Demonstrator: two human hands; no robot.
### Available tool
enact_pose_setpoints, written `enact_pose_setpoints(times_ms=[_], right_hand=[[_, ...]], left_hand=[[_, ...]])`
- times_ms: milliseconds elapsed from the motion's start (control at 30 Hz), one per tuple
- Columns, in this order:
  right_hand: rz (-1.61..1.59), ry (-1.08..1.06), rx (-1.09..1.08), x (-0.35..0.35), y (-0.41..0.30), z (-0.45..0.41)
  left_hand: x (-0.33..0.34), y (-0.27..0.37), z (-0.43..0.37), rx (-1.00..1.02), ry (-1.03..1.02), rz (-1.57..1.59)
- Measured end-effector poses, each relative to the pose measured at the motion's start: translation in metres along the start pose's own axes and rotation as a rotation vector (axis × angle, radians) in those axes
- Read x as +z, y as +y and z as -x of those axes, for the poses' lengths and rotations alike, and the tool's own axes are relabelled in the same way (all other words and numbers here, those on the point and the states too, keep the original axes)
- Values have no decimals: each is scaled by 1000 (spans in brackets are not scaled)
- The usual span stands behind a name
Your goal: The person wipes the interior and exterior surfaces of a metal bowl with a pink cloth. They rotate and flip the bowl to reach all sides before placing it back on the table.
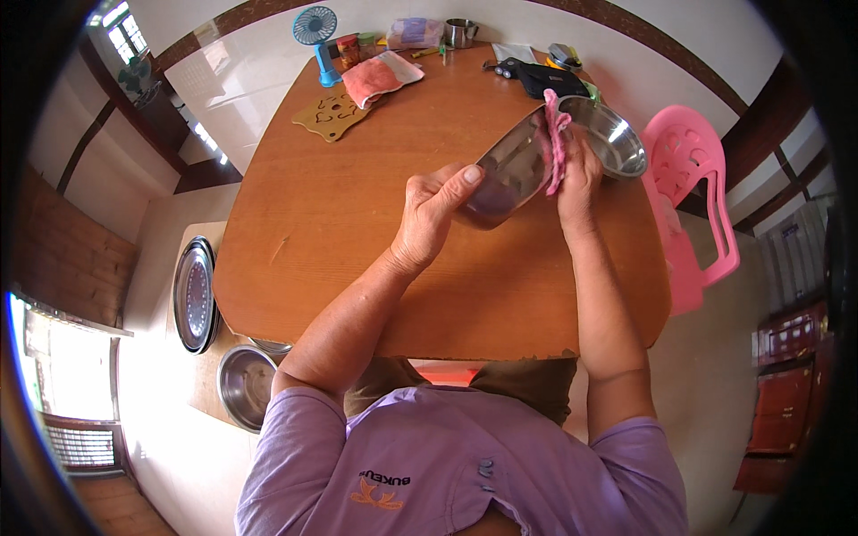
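Note:
Above the middle right of the wooden table (335,221), a stainless steel bowl (509,167) is held tilted on its side. My left hand (436,208) grips its near left edge, thumb lying on the metal. A pink cloth (555,144) is pressed in my right hand (580,167) against the bowl's right-hand edge; the palm and most of the fingers are hidden. Just beyond the right hand, a second stainless steel bowl (613,137) sits near the table's right edge, partly covered by that hand and the cloth.
Along the far edge stand a blue fan (315,30), jars (348,50), a metal cup (461,32) and a black pouch (546,80). A folded towel (382,77) overlaps a wooden trivet (328,117). A pink chair (690,174) flanks the right side. Metal trays (196,295) and a basin (247,387) lie left.

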State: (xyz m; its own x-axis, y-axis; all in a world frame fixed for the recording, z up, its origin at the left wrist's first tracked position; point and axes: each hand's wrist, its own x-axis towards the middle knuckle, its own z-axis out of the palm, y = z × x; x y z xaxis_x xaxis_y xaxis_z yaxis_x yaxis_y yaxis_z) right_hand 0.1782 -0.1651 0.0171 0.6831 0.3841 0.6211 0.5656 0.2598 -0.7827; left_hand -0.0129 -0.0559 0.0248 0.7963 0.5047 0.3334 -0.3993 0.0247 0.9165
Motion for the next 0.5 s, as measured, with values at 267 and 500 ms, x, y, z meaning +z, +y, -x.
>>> enact_pose_setpoints(times_ms=[267, 500], right_hand=[[191, -7, -382, 15, -28, 10], [533, -150, -853, 34, -58, 41]], left_hand=[[-9, 0, 1, -22, -17, 24], [-17, -16, -4, 47, 27, 126]])
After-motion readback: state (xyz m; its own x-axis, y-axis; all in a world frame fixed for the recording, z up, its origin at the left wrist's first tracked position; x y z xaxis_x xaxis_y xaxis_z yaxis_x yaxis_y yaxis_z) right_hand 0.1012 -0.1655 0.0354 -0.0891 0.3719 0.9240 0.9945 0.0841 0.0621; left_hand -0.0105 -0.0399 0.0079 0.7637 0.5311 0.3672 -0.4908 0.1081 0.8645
